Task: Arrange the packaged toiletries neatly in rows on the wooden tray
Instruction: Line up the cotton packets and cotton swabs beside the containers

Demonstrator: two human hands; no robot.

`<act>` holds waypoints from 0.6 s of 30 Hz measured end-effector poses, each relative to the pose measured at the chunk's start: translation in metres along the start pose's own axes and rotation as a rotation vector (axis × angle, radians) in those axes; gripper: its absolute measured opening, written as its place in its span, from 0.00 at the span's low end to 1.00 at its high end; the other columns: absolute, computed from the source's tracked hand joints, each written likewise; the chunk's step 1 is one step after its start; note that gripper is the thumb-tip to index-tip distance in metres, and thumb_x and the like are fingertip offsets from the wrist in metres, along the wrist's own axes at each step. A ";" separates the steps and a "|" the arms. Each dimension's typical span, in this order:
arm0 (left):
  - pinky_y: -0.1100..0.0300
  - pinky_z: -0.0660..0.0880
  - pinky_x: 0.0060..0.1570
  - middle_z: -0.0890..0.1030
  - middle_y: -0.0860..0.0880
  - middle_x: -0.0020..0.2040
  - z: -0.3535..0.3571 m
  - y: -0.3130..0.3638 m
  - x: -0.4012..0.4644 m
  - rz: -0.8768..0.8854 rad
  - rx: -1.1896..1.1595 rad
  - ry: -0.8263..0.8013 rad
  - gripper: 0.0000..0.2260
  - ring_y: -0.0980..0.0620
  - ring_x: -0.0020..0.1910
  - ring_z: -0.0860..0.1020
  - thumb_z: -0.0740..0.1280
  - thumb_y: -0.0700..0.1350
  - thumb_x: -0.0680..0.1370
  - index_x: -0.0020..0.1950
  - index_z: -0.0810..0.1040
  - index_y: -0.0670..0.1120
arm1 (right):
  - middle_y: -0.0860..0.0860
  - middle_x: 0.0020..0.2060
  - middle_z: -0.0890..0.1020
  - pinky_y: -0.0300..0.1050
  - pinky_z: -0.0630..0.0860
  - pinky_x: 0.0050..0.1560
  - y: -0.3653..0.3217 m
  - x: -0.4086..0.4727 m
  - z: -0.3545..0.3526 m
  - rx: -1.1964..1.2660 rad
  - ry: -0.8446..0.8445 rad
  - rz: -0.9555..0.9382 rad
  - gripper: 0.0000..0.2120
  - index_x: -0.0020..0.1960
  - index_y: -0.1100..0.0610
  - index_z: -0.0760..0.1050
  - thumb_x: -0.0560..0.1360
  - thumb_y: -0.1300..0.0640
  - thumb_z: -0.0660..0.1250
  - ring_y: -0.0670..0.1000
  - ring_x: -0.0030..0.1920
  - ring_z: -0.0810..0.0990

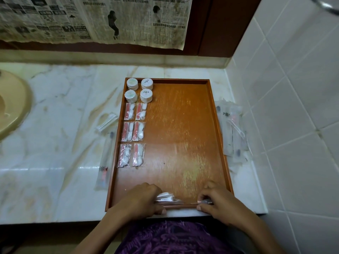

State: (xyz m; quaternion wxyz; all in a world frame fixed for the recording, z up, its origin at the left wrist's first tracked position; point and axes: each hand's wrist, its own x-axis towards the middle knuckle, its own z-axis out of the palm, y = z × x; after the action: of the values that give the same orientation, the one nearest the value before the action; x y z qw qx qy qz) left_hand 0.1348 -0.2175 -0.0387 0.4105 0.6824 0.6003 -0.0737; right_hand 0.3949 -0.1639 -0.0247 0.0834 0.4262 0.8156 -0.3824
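Pinching one clear packet (pixel 166 197) at the tray's (pixel 218 125) near edge, left hand (pixel 145 198) and right hand (pixel 218 202)

Single head view: looked steeply down from above wooden tray (pixel 218 125) near edge, facing wall, close.

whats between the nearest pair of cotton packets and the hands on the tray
Nothing: the head view shows bare wooden tray floor between the nearest clear cotton-swab packets and the left hand and right hand.
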 end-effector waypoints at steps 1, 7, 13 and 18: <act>0.57 0.72 0.43 0.80 0.51 0.50 -0.001 0.000 0.000 0.008 0.001 -0.014 0.16 0.53 0.46 0.76 0.70 0.60 0.73 0.54 0.78 0.51 | 0.41 0.48 0.71 0.36 0.69 0.52 0.000 0.000 0.000 0.005 -0.009 0.004 0.09 0.50 0.50 0.77 0.75 0.45 0.67 0.40 0.50 0.70; 0.54 0.74 0.45 0.82 0.52 0.47 -0.008 -0.001 0.001 0.029 -0.107 -0.036 0.11 0.53 0.44 0.77 0.72 0.55 0.73 0.50 0.80 0.50 | 0.43 0.44 0.79 0.37 0.72 0.49 0.001 0.000 -0.006 0.111 -0.047 0.037 0.03 0.47 0.50 0.80 0.75 0.51 0.69 0.41 0.46 0.76; 0.58 0.69 0.36 0.82 0.49 0.39 -0.018 -0.002 0.000 0.037 -0.291 0.000 0.10 0.55 0.34 0.76 0.72 0.52 0.74 0.44 0.81 0.46 | 0.38 0.42 0.83 0.34 0.74 0.47 0.006 0.009 -0.010 0.245 -0.066 0.076 0.04 0.46 0.46 0.83 0.75 0.54 0.70 0.38 0.46 0.79; 0.59 0.66 0.33 0.77 0.54 0.31 -0.030 -0.009 -0.003 -0.021 -0.455 0.108 0.11 0.57 0.30 0.73 0.73 0.53 0.73 0.37 0.79 0.47 | 0.36 0.43 0.83 0.33 0.75 0.49 0.012 0.019 -0.022 0.309 0.031 0.097 0.07 0.46 0.45 0.84 0.75 0.55 0.70 0.37 0.47 0.80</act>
State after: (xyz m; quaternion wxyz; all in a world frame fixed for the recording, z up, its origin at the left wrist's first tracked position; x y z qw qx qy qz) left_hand 0.1141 -0.2006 -0.0217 0.5201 0.5689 0.6298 0.0957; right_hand 0.3959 -0.1330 -0.0250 0.0224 0.4786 0.7267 -0.4923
